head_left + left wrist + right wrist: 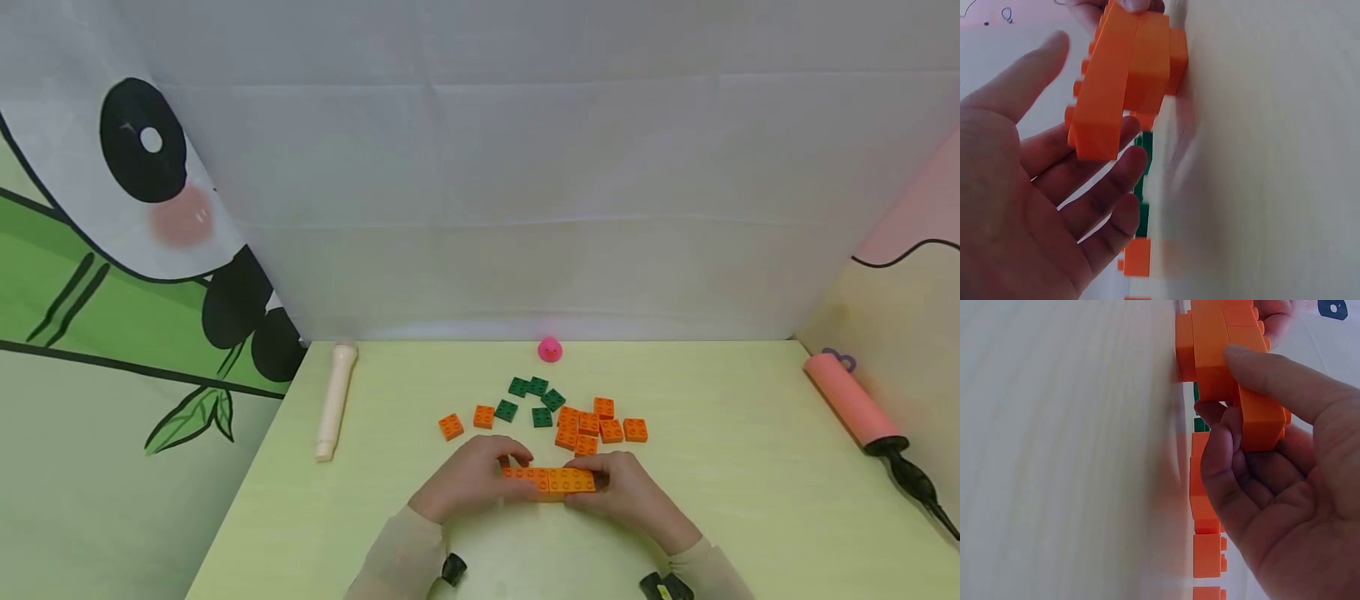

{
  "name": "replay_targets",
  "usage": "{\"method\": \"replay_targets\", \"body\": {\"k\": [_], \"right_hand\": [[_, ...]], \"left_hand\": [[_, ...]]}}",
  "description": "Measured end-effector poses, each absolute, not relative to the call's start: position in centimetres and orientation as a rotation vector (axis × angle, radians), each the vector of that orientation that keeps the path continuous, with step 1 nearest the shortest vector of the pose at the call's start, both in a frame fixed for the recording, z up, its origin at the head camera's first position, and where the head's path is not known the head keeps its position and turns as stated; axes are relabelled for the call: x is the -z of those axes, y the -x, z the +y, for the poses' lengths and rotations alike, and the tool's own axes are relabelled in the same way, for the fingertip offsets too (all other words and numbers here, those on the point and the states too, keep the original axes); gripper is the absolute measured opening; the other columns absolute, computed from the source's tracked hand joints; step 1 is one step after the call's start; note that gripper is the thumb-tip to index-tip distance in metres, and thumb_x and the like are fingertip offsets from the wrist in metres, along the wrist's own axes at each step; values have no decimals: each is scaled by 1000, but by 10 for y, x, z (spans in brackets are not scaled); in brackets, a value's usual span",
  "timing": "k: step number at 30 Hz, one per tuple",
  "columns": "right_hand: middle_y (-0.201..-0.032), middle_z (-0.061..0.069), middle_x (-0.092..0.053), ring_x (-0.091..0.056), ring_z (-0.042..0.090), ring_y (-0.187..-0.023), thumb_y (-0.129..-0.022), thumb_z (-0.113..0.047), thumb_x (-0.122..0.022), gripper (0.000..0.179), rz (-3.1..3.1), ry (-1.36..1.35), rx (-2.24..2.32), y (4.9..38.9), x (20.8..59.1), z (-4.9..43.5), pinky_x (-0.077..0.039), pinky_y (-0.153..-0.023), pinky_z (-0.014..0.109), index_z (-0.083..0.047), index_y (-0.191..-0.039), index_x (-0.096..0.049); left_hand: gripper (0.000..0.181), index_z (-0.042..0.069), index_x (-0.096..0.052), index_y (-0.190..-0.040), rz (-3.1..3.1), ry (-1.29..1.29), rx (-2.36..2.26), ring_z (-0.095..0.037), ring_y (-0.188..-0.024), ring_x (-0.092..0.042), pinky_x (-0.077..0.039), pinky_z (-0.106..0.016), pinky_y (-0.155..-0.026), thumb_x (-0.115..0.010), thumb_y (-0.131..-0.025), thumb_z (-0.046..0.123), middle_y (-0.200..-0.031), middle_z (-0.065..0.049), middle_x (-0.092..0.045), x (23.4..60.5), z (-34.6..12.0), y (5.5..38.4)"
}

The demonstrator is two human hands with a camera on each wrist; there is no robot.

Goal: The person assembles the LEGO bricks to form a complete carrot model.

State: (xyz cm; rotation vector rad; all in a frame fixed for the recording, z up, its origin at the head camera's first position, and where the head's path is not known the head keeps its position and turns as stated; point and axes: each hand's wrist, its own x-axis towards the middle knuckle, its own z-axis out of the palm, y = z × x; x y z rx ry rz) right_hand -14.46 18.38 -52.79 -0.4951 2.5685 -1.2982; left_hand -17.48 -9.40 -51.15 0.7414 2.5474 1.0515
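Note:
A stepped stack of orange toy building bricks (pixel 551 480) stands near the front of the table, its studs up. Two long bricks lie end to end as its top layer; shorter ones sit beneath, as the left wrist view of the stack (pixel 1147 59) shows. My right hand (pixel 626 490) grips the right part, thumb on the near side and fingers curled behind. At the left end, my left hand (pixel 480 477) is around the stack, its thumb (pixel 1041 69) lifted off and its fingers loosely bent behind. Whether those fingers touch it I cannot tell.
Beyond the hands lie several loose orange bricks (pixel 588 423) and several green bricks (pixel 542 417). A pink round toy (pixel 550 349) is at the back edge. A pale rolling pin (pixel 337 402) lies left; a pink pump-like tube (pixel 855 400) lies right.

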Motion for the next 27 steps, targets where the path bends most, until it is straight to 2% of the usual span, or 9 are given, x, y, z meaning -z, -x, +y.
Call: {"method": "replay_targets", "body": {"k": [4,9,13,19,27], "right_hand": [[-93,-7,-68,-51,21,-81,-82,-28,-92,38,2569,485,1301,144,528,184,-43,-63,26,-14,-115,-80],[-92,-6,-67,-51,20,-80,-81,-27,-92,39,2578,489,1300,144,529,184,-41,-62,26,-14,-116,-80],[-96,-6,-68,-51,20,-81,-81,-29,-92,40,2588,485,1287,144,529,185,-41,-64,26,-14,-116,-80],[-99,-5,-69,-51,20,-82,-81,-29,-92,41,2582,477,1296,144,530,186,-41,-64,25,-13,-116,-80],[-94,-6,-68,-51,20,-80,-82,-27,-92,39,2570,488,1303,144,530,184,-41,-62,25,-13,-117,-80]], "left_hand": [[40,21,-77,-119,2600,-635,-1120,-10,-87,-61,-53,-32,-74,-77,-93,50,-108,13,-70,508,-111,183],[28,15,-75,-117,2834,-628,-1070,-12,-81,-58,-52,-30,-72,-81,-94,28,-107,5,-71,512,-135,200],[33,9,-74,-120,2980,-593,-1023,-15,-83,-58,-54,-33,-77,-85,-90,17,-109,-2,-68,517,-147,211],[39,4,-72,-123,3031,-516,-981,-20,-91,-61,-55,-40,-86,-86,-88,14,-114,-7,-61,521,-157,217],[40,4,-71,-125,3034,-426,-916,-19,-91,-60,-55,-41,-87,-84,-89,15,-113,-5,-61,527,-162,218]]}}
